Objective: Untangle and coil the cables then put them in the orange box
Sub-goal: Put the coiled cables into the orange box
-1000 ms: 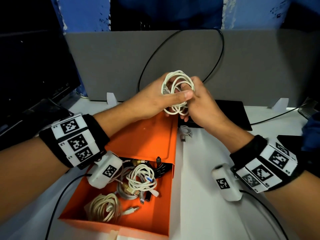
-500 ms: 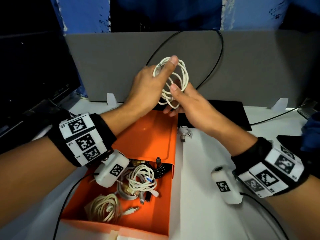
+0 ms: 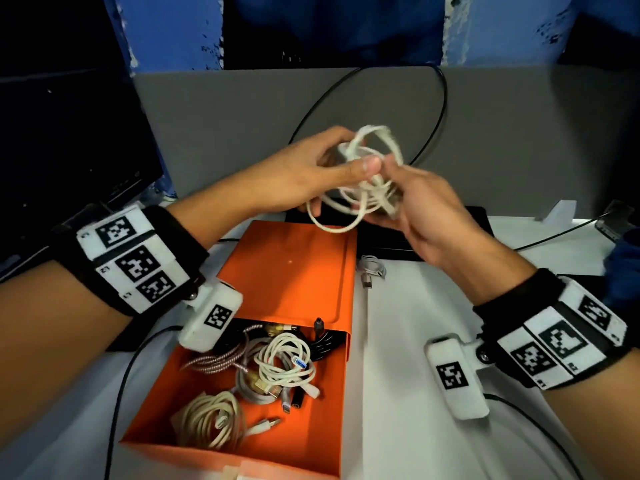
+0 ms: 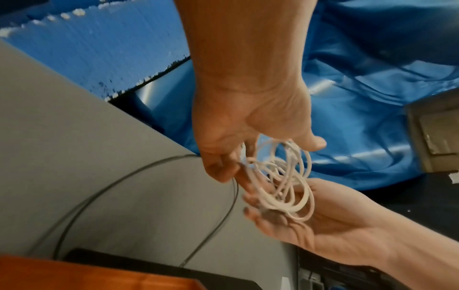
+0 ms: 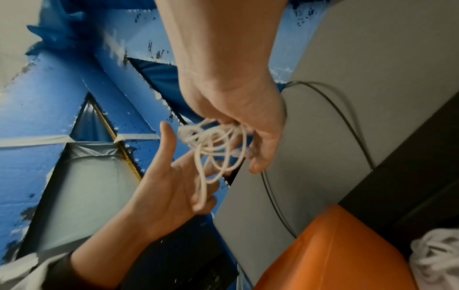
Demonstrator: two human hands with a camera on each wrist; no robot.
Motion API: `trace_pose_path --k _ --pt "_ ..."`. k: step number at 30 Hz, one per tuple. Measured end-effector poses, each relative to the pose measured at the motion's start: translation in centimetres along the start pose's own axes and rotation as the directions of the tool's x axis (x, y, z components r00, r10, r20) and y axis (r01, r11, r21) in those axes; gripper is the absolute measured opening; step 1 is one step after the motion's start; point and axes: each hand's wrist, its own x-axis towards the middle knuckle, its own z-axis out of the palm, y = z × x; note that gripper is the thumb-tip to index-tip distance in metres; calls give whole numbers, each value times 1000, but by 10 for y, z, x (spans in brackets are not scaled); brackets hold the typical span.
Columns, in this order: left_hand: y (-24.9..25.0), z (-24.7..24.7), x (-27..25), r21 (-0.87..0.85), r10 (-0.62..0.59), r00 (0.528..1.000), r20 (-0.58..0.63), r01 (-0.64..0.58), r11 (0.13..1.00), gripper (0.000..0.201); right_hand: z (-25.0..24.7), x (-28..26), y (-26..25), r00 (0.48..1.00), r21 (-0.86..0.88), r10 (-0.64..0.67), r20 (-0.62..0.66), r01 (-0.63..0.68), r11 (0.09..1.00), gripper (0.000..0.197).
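A white cable (image 3: 363, 188), wound into loose loops, hangs in the air above the far end of the orange box (image 3: 311, 431). My left hand (image 3: 346, 150) holds its upper loops, with the thumb pressed on the front. My right hand (image 3: 391, 195) takes the lower loops and a connector end in lightly curled fingers. The left wrist view shows the cable (image 4: 280, 176) lying across the right hand (image 4: 261, 206) below the left hand (image 4: 261, 155). In the right wrist view the cable (image 5: 211, 145) runs from my right hand (image 5: 243, 149) over the left hand's fingers (image 5: 198, 196).
The box's lid (image 3: 291, 271) lies open towards the back. Inside are a white coil (image 3: 284, 362), a cream coil (image 3: 211, 420), a braided cable (image 3: 214, 358) and a black one (image 3: 325, 341). A small white cable (image 3: 372, 268) lies on the table. Behind stand a grey partition (image 3: 519, 133) and a black cable loop (image 3: 440, 116).
The left hand lifted the coil off the right hand, then brought it back down and to the right. The left thumb is on the front again and the right fingers have closed on the lower loops.
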Motion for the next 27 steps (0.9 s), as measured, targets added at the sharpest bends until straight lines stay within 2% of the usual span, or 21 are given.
trace_pose_path --k 2,4,6,7,10,11,13,14,16,17,18,19,20,21,22,23,24,25,27 --pt "-1 -6 1 34 -80 997 9 80 996 43 -5 3 -4 989 -44 -57 -135 52 998 37" --pt "-2 -14 3 40 -109 994 6 109 993 30 -10 6 -5 975 -196 -128 -181 92 976 45" --pt "-5 -22 5 50 -108 994 0 107 993 32 -15 11 -5 968 -366 -190 -162 120 923 53" --pt "-7 -25 6 49 -110 994 -12 111 993 33 -18 14 -7 977 -426 -169 -128 99 899 54" --pt "-15 -27 5 38 -119 993 -19 120 992 36 -27 17 -11 1000 -494 30 -7 -30 869 52" --pt "-16 -25 4 29 -117 993 -14 117 993 36 -29 19 -11 999 -485 43 -5 -40 873 53" --pt "-17 -23 2 -18 -150 989 16 150 988 35 -31 24 -11 989 -515 -97 -116 23 857 57" --pt "-16 -24 3 -29 -196 980 31 197 980 35 -35 29 -12 951 -565 -225 -213 68 822 57" --pt "-16 -30 5 78 -310 951 9 308 948 35 -48 37 -15 827 -637 -450 -338 151 756 53" --pt "-15 -35 6 176 -357 934 -35 357 917 35 -54 40 -16 789 -631 -498 -361 187 753 50" --pt "-14 -40 8 253 -388 916 -98 400 881 35 -59 40 -17 774 -616 -513 -370 209 760 48" --pt "-14 -44 11 288 -406 895 -184 444 848 34 -64 41 -16 780 -622 -512 -360 209 755 45" --pt "-16 -47 16 275 -415 862 -291 491 827 33 -67 40 -16 815 -659 -484 -319 176 731 43" --pt "-17 -48 19 224 -406 818 -407 521 824 34 -66 37 -16 883 -713 -400 -245 116 692 39" --pt "-17 -47 22 169 -362 774 -520 508 844 36 -63 34 -15 955 -761 -262 -142 64 645 35" --pt "-17 -44 24 149 -292 742 -604 465 873 38 -59 30 -13 992 -792 -121 -28 51 608 31" --pt "-17 -41 26 152 -225 734 -641 409 900 38 -55 27 -12 997 -795 -43 62 75 602 30" --pt "-16 -37 27 146 -191 758 -623 353 924 37 -50 25 -13 993 -770 -53 107 116 628 30" --pt "-14 -26 25 53 -193 865 -463 244 968 33 -38 23 -12 989 -645 -119 86 146 750 38"
